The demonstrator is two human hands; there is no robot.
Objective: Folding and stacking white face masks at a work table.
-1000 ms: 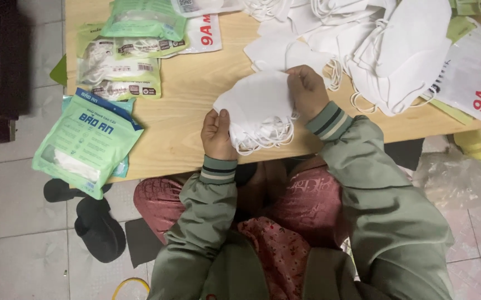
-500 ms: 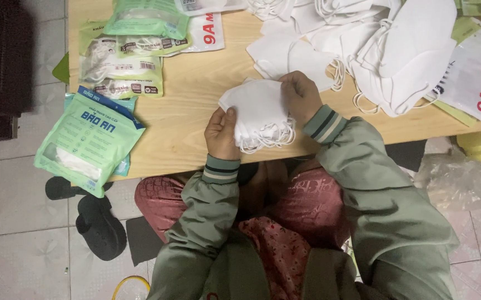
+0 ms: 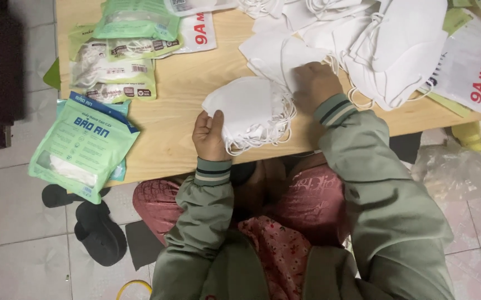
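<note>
Stack of white masks (image 3: 249, 108), ear loops hanging loose, near the front edge of the wooden surface (image 3: 174, 133). Left hand (image 3: 210, 136) grip clamped on its left edge; right hand (image 3: 314, 84) flat against its right side, fingers together.

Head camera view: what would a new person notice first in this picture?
First, the stack of white masks at the near edge of the wooden table, held between the left hand and the right hand. Behind it, a big loose heap of white masks fills the far right of the table. On the left, green mask packets hang over the table edge, above dark slippers on the tiled floor.
</note>
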